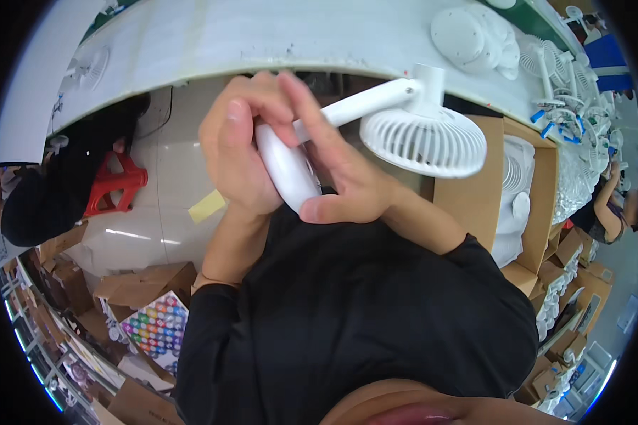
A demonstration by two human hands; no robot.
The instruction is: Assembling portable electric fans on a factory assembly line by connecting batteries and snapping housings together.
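White and glossy, the desk fan [368,103] sits mid-frame, just above the centre, held off the table between two bare hands. Its rounded base [288,170] is tipped almost on edge; the jointed arm slants to the upper right, and the caged head [425,144] hangs there face down. The left hand [237,152] cups the base from the left, fingers bent over its upper end. The right hand [351,177] closes on it from the other side, thumb on the lower rim, fingers long and fairly straight toward the arm joint. Whether those fingertips press hard I can't tell; one is blurred.

To do this handling well, I'd keep the base steady in the left palm and let the right thumb work along the rim, without squeezing near the joint. The head is the heavy-looking end, so I'd guard against it swinging round.

What crowds it: the white table [276,39] runs across the top, its edge near the arm, and an open cardboard box [468,166] stands close by the head on the right. Round white discs [468,39] and a jumble of fan parts [581,99] fill the upper right. A red stool [120,183] and a yellow slip [207,205] are at left, well apart from the hands.
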